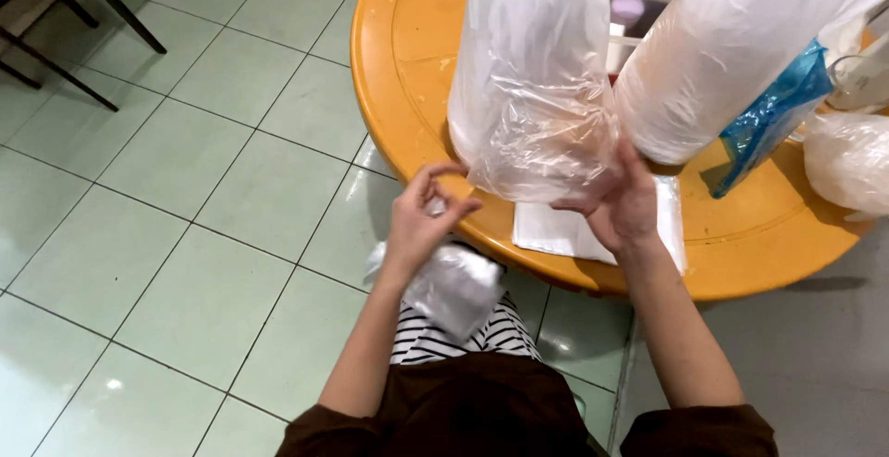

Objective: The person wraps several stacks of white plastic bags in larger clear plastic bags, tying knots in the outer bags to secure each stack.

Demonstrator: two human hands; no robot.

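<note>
Single head-worn view, looking steeply down from close above at both forearms, the near edge of the round orange table and the tiled floor.

Pale green glossy floor tiles with dark grout lines and small light reflections, round orange worktop with a grooved rim at upper right, dark slanted furniture legs at upper left corner.

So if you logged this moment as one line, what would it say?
left hand: fingers pinched, near plastic bag | right hand: touching tall plastic bag at its base | second bag: leaning alongside | surface: round orange table
</note>
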